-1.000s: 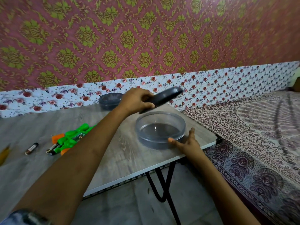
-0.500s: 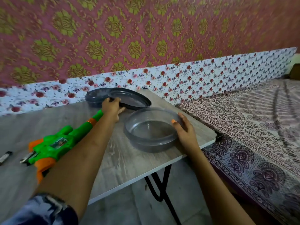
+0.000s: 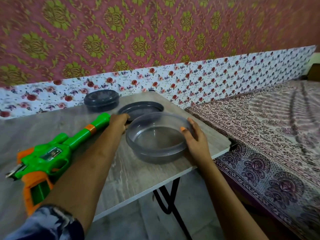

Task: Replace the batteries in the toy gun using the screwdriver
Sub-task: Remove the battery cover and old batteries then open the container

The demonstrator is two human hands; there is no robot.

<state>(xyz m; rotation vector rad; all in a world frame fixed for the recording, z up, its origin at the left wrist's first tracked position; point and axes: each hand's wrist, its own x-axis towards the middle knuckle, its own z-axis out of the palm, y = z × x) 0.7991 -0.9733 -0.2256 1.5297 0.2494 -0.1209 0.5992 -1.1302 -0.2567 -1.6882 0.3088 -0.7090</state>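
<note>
Evidently this is a preparatory step: an open tub [image 3: 156, 155] stands near the counter's [image 3: 138, 170] right corner, its lid [image 3: 141, 108] lying flat just behind it, so I judge a container is being readied for screws or batteries; the gun [image 3: 52, 156] lies on its side at the left of the counter, muzzle toward the lid, ungripped; no screwdriver shows plainly. Next, the hands must leave the tub and turn to the gun, finding the tool and the battery cover's screw. The left hand [image 3: 119, 124], just beside the muzzle, has its fingers curled at the lid's near edge, seemingly gripping it; the right hand [image 3: 195, 137] lies straight-fingered against the tub's right wall, steadying it, holding nothing.
</note>
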